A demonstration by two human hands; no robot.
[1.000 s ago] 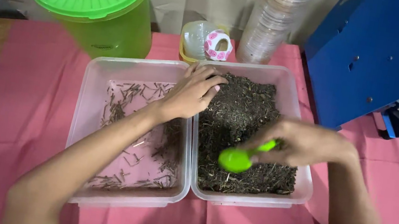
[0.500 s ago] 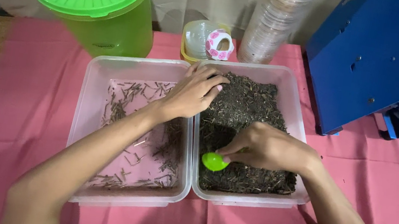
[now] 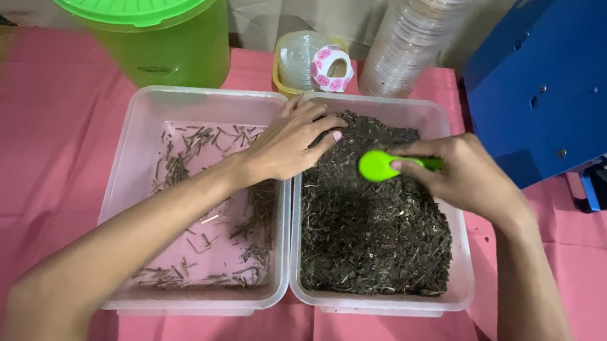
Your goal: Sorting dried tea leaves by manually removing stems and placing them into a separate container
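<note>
1. Left tub point(image 3: 131, 166): sparse thin stems on its floor.
2. Left hand point(image 3: 287, 143): fingers point(image 3: 319, 125) loosely spread, empty, resting on dark dried leaves point(image 3: 375, 232) at right tub point(image 3: 462, 279) rim.
3. Right hand point(image 3: 467, 177): fingers pinched on green spoon point(image 3: 380, 164), bowl just above leaves.

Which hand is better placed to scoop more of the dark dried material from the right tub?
The right hand: it already holds the green plastic spoon over the right clear plastic tub. The left hand is empty, resting on that tub's near-left edge.
</note>
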